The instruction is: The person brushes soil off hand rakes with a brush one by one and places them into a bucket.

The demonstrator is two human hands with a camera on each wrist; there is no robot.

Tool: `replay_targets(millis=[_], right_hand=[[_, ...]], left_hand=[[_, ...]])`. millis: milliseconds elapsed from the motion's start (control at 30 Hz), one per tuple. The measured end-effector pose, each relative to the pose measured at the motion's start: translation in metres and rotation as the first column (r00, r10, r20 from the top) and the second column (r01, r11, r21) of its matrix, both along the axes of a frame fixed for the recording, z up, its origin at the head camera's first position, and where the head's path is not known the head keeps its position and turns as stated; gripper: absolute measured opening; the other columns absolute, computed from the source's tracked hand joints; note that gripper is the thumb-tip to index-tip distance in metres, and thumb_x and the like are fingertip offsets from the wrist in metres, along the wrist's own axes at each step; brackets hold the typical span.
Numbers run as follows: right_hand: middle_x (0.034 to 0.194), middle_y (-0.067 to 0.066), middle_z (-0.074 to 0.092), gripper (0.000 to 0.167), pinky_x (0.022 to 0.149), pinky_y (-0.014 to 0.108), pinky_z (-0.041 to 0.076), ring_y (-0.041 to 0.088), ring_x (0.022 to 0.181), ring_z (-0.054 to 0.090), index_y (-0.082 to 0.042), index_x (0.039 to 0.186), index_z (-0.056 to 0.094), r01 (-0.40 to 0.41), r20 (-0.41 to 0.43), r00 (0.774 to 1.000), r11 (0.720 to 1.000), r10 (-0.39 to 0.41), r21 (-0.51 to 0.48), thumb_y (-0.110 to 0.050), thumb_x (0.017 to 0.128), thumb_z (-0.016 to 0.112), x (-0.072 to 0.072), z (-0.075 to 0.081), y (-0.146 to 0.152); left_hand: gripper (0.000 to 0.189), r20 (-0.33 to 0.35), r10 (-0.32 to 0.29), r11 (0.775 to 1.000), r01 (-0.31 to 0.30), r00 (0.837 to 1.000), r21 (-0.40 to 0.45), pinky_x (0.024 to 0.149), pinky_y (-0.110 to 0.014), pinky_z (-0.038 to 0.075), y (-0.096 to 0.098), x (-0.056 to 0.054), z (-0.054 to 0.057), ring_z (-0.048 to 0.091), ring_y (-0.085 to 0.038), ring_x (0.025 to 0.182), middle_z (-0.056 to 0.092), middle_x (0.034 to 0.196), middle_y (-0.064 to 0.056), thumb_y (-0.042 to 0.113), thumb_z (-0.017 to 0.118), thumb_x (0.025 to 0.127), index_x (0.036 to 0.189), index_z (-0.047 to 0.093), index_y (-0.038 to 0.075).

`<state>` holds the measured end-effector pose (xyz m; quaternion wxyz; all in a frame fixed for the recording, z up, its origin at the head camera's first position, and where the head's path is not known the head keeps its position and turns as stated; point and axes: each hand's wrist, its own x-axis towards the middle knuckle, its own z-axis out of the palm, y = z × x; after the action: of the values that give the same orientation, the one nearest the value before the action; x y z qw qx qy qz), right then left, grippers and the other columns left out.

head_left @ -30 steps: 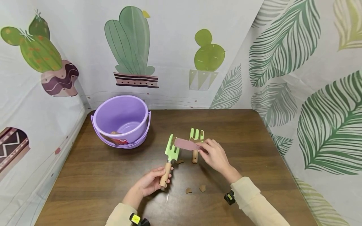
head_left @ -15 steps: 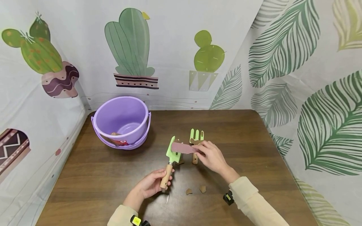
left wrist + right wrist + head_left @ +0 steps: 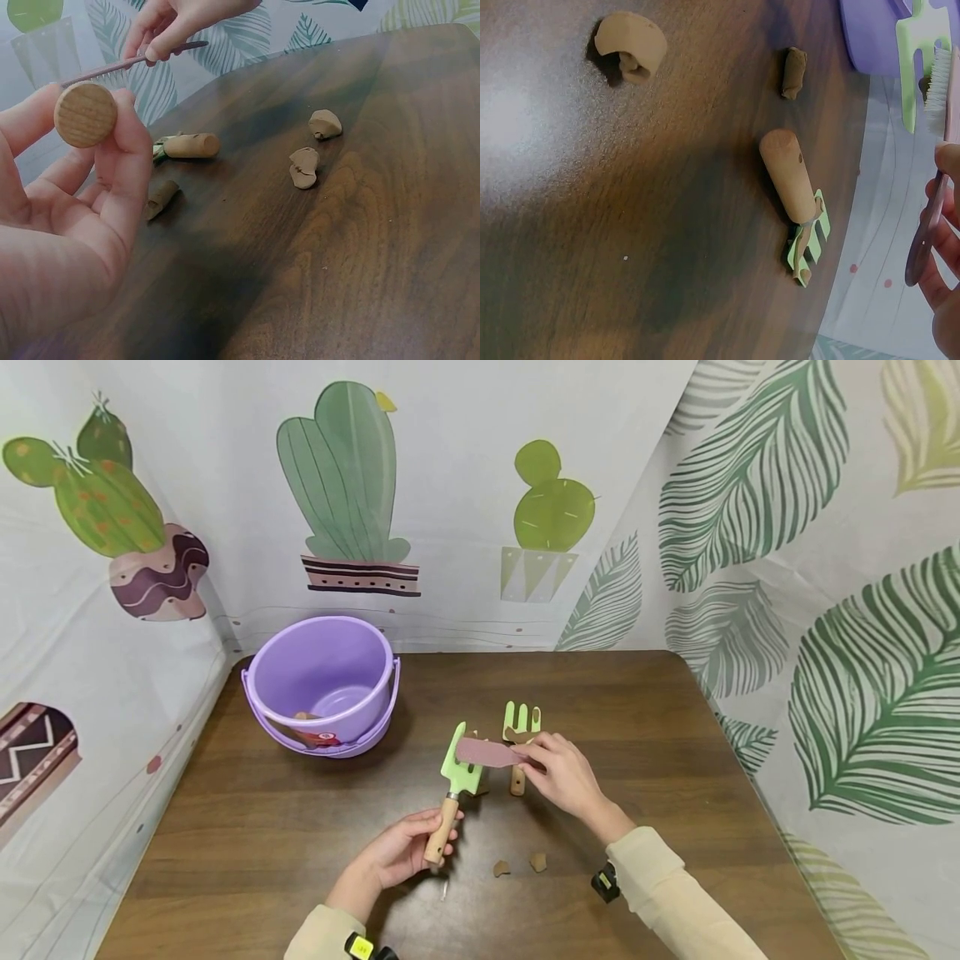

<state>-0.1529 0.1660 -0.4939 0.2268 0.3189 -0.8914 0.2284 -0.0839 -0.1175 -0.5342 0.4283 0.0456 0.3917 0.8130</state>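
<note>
My left hand [image 3: 401,852] grips the wooden handle [image 3: 86,116] of a small green garden fork [image 3: 460,781], tines pointing up and away. With thumb and fingertips my right hand [image 3: 562,777] pinches a flat pink brush [image 3: 483,752]. Its white bristles [image 3: 936,90] lie right against the fork's tines in the right wrist view. The brush covers part of the tines in the head view, with some brown clay showing just past it. Behind the brush a second green fork [image 3: 517,779] lies on the table, brown clay stuck on its tines.
A purple bucket [image 3: 262,681] stands at the back left with something brown inside. Two clay pieces, one on the left [image 3: 501,868] and one on the right [image 3: 538,862], lie near the front. Another clay lump [image 3: 794,73] rests close to the second fork's handle.
The brush has moved a little left and toward me over the fork's tines. The held fork has shifted slightly right and toward me. Both hands keep their hold.
</note>
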Motion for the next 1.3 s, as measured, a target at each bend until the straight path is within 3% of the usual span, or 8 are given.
replay_targets(millis=[533,1067,1300], right_hand=[[0.08,-0.003,0.06,0.025,0.06,0.028,0.041,0.013,0.068,0.049,-0.013,0.096,0.072,0.028,-0.013,1.0,1.0,-0.029,-0.013,-0.011,0.071,0.077,-0.003,-0.001,0.002],[0.081,-0.002,0.06,0.026,0.061,0.029,0.042,0.014,0.071,0.05,-0.014,0.098,0.072,0.029,-0.017,0.999,1.0,-0.029,0.008,-0.011,0.072,0.076,-0.002,-0.003,0.012],[0.08,-0.002,0.059,0.024,0.06,0.029,0.041,0.014,0.07,0.05,-0.015,0.096,0.072,0.047,-0.019,0.999,0.999,-0.047,0.009,-0.011,0.073,0.075,-0.001,-0.005,0.016]], left_hand=[[0.033,-0.056,-0.025,0.998,0.028,0.998,0.049,0.068,-0.023,0.049,-0.01,-0.003,0.004,0.061,-0.01,0.079,0.06,0.096,0.0,0.015,0.03,0.099,0.124,0.049,0.004],[0.035,-0.077,-0.052,0.999,0.053,0.996,0.009,0.068,-0.023,0.05,-0.017,-0.004,0.004,0.061,-0.009,0.078,0.061,0.096,0.0,0.016,0.034,0.099,0.127,0.046,0.0],[0.039,-0.056,-0.05,0.999,0.049,0.997,-0.018,0.068,-0.023,0.05,-0.018,-0.004,0.003,0.061,-0.009,0.077,0.062,0.096,0.0,0.017,0.035,0.098,0.131,0.04,-0.005]])
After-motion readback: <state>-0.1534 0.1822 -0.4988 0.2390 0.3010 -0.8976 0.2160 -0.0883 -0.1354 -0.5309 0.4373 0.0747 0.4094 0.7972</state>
